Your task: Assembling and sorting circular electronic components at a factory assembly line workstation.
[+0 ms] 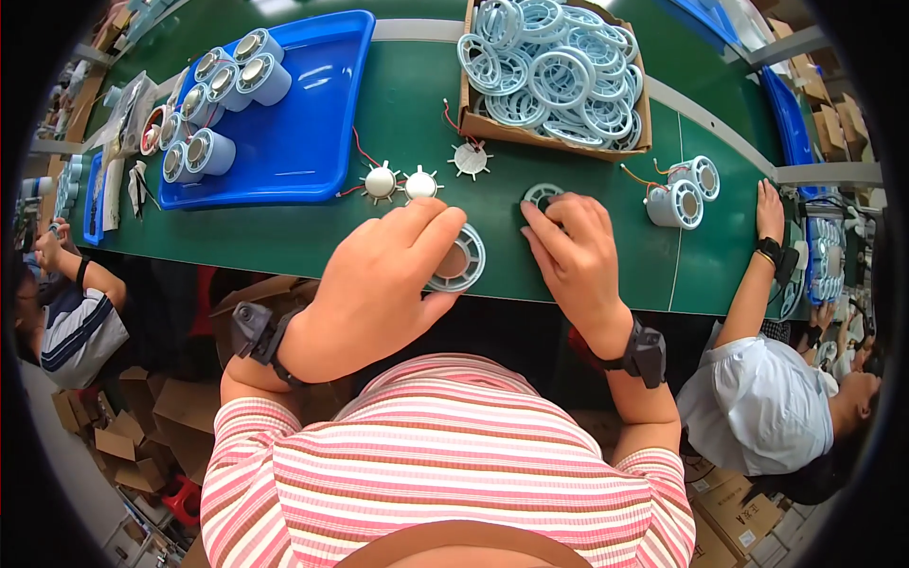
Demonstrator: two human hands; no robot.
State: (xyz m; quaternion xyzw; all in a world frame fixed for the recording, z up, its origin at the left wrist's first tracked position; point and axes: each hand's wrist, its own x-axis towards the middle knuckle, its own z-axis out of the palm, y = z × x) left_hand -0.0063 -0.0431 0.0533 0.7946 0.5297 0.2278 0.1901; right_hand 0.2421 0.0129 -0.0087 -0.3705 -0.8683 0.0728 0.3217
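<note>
My left hand point(379, 265) is closed around a light-blue round fan-like housing point(462, 263), its spoked ring end and brown centre facing right. Just right of it, my right hand point(579, 251) pinches a light-blue plastic ring point(542, 193) at the green tabletop; the fingers cover part of this ring. Beyond my left hand lie a white round motor part point(381, 182) with short prongs and a red wire, a second white pronged part point(420, 184) partly behind my knuckles, and a flatter pronged disc point(471, 159).
A blue tray point(312, 123) at the left holds several light-blue cylinders point(210, 151). A cardboard box point(559, 140) heaped with light-blue rings point(561, 78) stands at the back. Two wired housings point(676, 204) sit at the right, near a co-worker's hand point(769, 213). Another person works at far left.
</note>
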